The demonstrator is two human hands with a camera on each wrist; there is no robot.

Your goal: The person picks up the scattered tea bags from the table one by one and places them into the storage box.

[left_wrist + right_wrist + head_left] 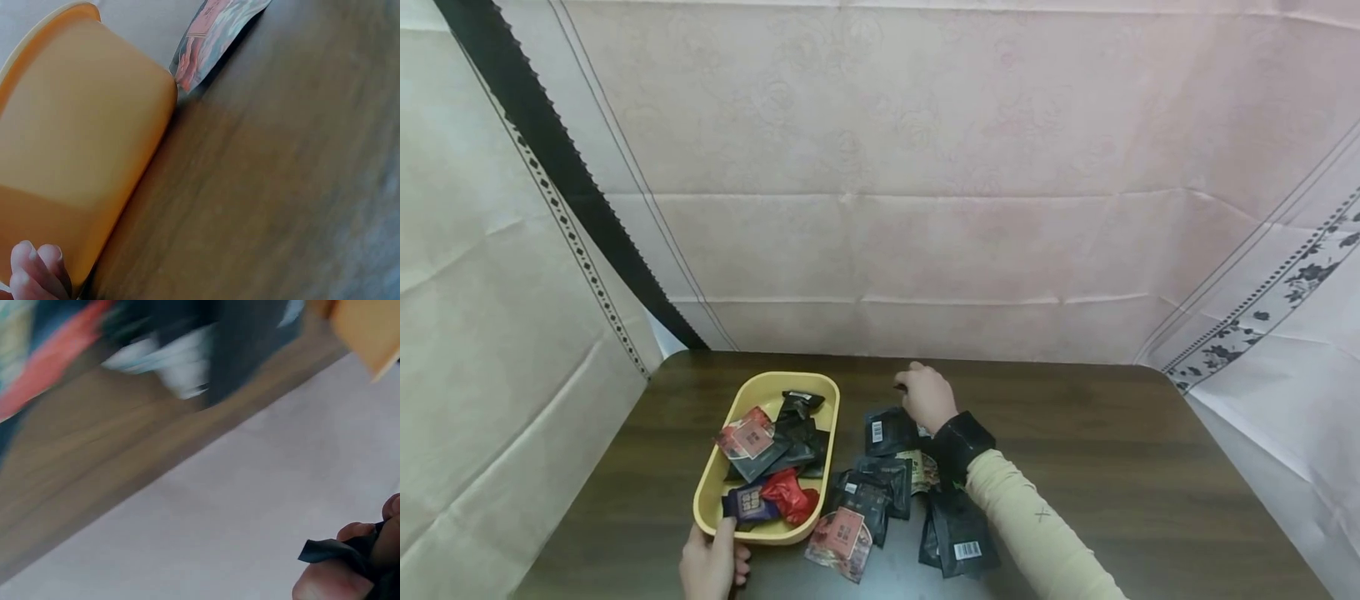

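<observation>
My left hand grips the near left corner of a yellow plastic tub, thumb at the rim and fingers against the outer wall. Inside the tub lie several dark packets, a pink-labelled packet, a purple packet and a crinkled red packet. Beyond the pile on the table, my right hand pinches a small dark packet. Most of that packet is hidden by the fingers.
Right of the tub spreads a pile of dark packets, with another pink-labelled packet at its near edge. The brown wooden table ends at a pale patterned cloth hanging behind it.
</observation>
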